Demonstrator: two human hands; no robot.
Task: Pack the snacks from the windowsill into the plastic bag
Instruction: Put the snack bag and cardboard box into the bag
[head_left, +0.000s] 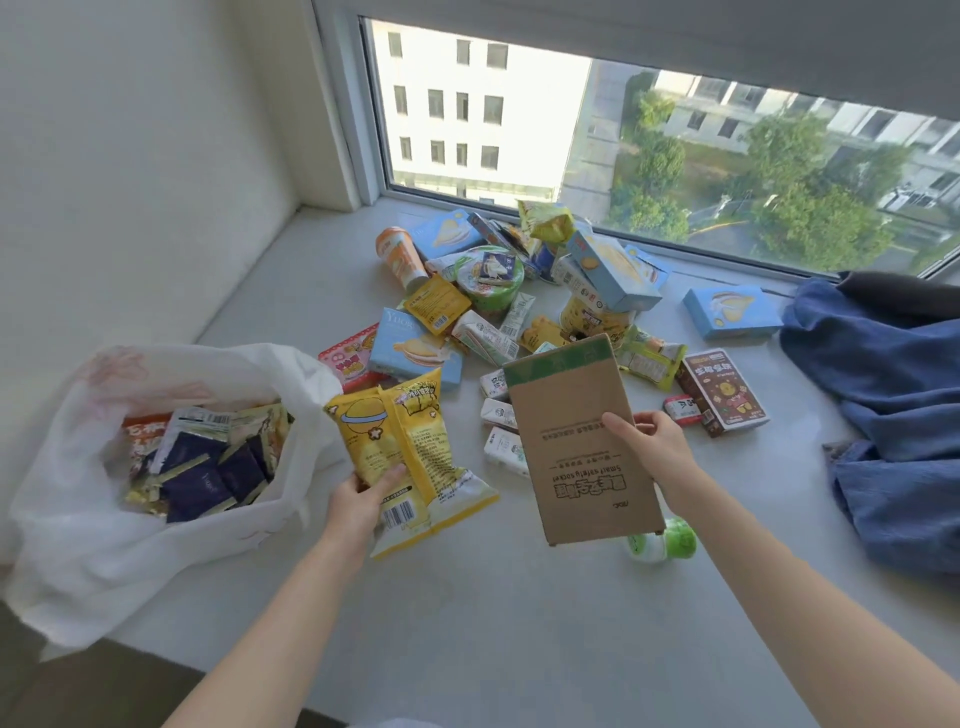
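My left hand (358, 501) grips a yellow popcorn bag (410, 457) by its lower half, lifted just right of the white plastic bag (78, 530). That bag lies open at the left of the windowsill (493, 623) and holds several dark blue and gold packets (208, 473). My right hand (649, 447) holds a brown cardboard box (571, 441) with a green band, thumb on its front face, raised over the sill. A heap of snacks (519, 306) lies behind, near the window.
Light blue biscuit boxes (730, 312), a brown chocolate box (724, 392), small milk cartons (501, 415) and a green-capped bottle (665, 540) lie scattered. Blue cloth (893, 415) covers the right end. The wall (130, 182) closes the left; the sill's front edge drops off at lower left.
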